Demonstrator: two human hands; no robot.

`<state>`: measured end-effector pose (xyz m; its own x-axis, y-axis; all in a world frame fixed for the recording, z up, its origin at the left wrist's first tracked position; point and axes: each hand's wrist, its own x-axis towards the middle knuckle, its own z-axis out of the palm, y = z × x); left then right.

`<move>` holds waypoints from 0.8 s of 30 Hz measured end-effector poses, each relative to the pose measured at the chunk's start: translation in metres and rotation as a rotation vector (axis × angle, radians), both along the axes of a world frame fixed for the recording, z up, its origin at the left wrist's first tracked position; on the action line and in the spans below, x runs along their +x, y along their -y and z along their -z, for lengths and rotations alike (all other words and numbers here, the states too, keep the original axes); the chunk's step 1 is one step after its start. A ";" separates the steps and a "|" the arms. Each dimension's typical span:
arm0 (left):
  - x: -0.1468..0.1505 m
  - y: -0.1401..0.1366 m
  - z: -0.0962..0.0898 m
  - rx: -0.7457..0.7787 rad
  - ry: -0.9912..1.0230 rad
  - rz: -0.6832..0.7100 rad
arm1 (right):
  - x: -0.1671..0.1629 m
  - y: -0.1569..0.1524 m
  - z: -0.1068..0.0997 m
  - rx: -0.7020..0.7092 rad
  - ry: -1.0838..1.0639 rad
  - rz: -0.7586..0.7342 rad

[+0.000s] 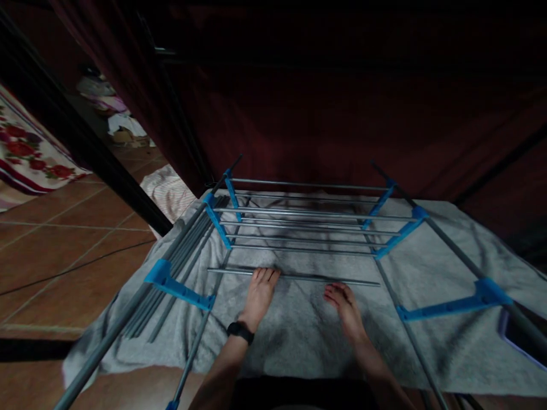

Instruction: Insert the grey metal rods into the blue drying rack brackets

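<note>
A loose grey metal rod lies crosswise in front of me. My left hand, with a black band on its wrist, has its fingers wrapped over the rod left of its middle. Close to the rod's right part is my right hand, its fingers loosely bent and apart; whether they touch the rod is unclear. Around both hands stands a rack frame of grey tubes with blue plastic brackets. The near left bracket and near right bracket have no rods between them. Farther back, several rods span the other brackets.
Several loose rods lie along the left side on a grey blanket. A phone-like dark object rests at the right edge. Behind the frame hangs a dark red curtain. Tiled floor shows at left, crossed by a thin cable.
</note>
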<state>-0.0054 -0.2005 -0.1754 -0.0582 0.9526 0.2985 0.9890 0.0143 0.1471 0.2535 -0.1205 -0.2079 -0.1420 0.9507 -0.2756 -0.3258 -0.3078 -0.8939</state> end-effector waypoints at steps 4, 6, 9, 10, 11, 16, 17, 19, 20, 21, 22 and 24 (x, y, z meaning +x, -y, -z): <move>0.000 -0.016 0.002 -0.002 -0.007 0.016 | 0.003 -0.029 -0.005 -0.183 -0.210 0.063; 0.001 -0.024 0.002 -0.008 -0.017 0.022 | 0.006 -0.040 -0.006 -0.213 -0.234 0.116; 0.002 -0.034 0.004 -0.027 -0.018 0.060 | 0.014 -0.051 -0.006 -0.178 -0.222 0.109; 0.001 -0.036 0.006 -0.032 -0.014 0.066 | 0.017 -0.054 -0.005 -0.153 -0.198 0.082; 0.000 -0.037 0.008 -0.034 -0.011 0.064 | 0.020 -0.056 -0.003 -0.124 -0.167 0.054; -0.004 -0.037 0.016 -0.034 -0.001 -0.022 | 0.026 -0.072 0.010 -0.096 -0.124 0.073; -0.004 -0.037 0.017 -0.033 0.002 -0.043 | 0.025 -0.075 0.013 -0.118 -0.154 0.099; -0.004 -0.036 0.018 -0.030 0.008 -0.075 | 0.024 -0.078 0.018 -0.158 -0.218 0.136; -0.003 -0.036 0.018 -0.030 0.010 -0.081 | 0.023 -0.079 0.021 -0.172 -0.242 0.141; -0.003 -0.036 0.018 -0.031 0.012 -0.085 | 0.023 -0.079 0.022 -0.181 -0.257 0.142; -0.002 -0.036 0.018 -0.032 0.016 -0.089 | 0.022 -0.079 0.023 -0.185 -0.266 0.137; -0.002 -0.037 0.018 -0.031 0.024 -0.103 | 0.022 -0.079 0.024 -0.184 -0.272 0.130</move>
<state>-0.0071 -0.1633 -0.1934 -0.1632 0.9500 0.2661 0.9783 0.1209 0.1685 0.2759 -0.0418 -0.2320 -0.1151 0.9034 -0.4131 -0.5913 -0.3965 -0.7023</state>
